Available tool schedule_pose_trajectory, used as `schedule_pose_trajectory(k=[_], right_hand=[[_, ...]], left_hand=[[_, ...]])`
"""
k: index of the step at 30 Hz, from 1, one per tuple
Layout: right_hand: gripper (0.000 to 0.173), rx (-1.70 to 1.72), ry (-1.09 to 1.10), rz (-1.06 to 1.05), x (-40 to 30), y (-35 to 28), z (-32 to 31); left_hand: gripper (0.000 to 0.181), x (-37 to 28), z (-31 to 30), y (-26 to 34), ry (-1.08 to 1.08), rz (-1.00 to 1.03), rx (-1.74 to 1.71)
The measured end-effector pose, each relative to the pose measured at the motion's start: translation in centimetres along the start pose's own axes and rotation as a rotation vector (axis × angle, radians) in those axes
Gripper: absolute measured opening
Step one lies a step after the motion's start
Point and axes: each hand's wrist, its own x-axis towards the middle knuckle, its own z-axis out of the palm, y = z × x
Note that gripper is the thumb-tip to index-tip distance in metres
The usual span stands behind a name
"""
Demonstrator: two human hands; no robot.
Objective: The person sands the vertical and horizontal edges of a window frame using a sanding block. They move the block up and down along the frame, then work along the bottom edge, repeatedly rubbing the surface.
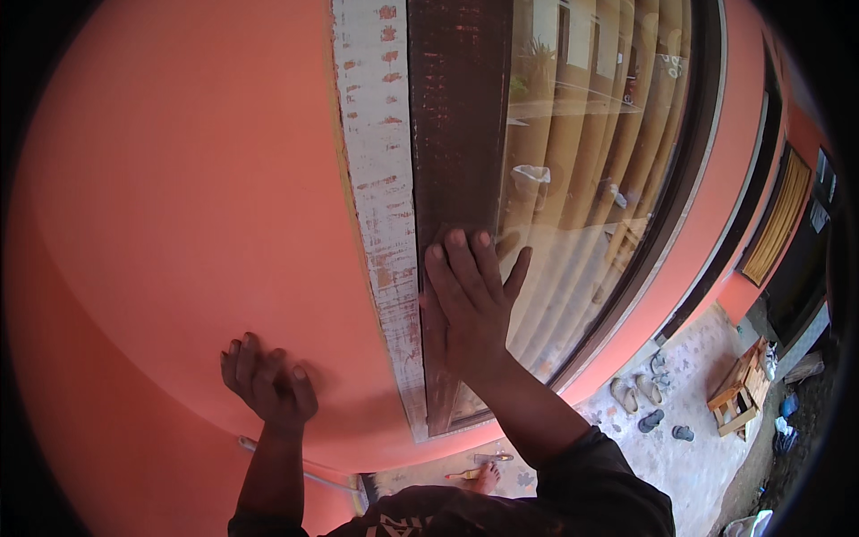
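My right hand (473, 302) lies with its fingers extended on the dark brown window frame (460, 134); a darker edge shows under the fingertips, too unclear to name. Its thumb or outermost finger reaches over the glass pane (590, 168). My left hand (268, 382) is raised near the coral-painted wall (201, 201), fingers loosely curled, with nothing seen in it. Between the wall and the brown frame runs a white-painted strip (379, 201) with reddish patches of worn paint. Yellowish curtains (564, 134) hang behind the glass.
A paintbrush (463, 475) and a scraper-like tool (493, 459) lie on the floor by my bare foot (488, 478). A pole (322, 475) leans low at the wall. Right of me are sandals (624, 396), a wooden bench (738, 396) and plastic bags (785, 436).
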Motion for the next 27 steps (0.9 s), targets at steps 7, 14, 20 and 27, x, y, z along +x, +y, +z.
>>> schedule_pose_trajectory(k=[7, 14, 20, 27], right_hand=[[0.034, 0.024, -0.198, 0.120, -14.4, -1.3, 2.1], [0.043, 0.025, 0.009, -0.021, -1.7, -0.6, 0.1], [0.042, 0.116, 0.005, 0.162, -3.2, -1.7, 1.0], [0.044, -0.016, -0.265, 0.034, -14.2, -0.9, 1.5]], left_hand=[[0.026, 0.4, 1.0, 0.3, 0.022, -0.023, -0.042], [0.027, -0.4, 0.6, -0.2, 0.011, -0.025, -0.013], [0.025, -0.3, -0.5, -0.3, -0.028, 0.002, 0.013], [0.026, -0.3, 1.3, 0.6, 0.026, 0.000, -0.051]])
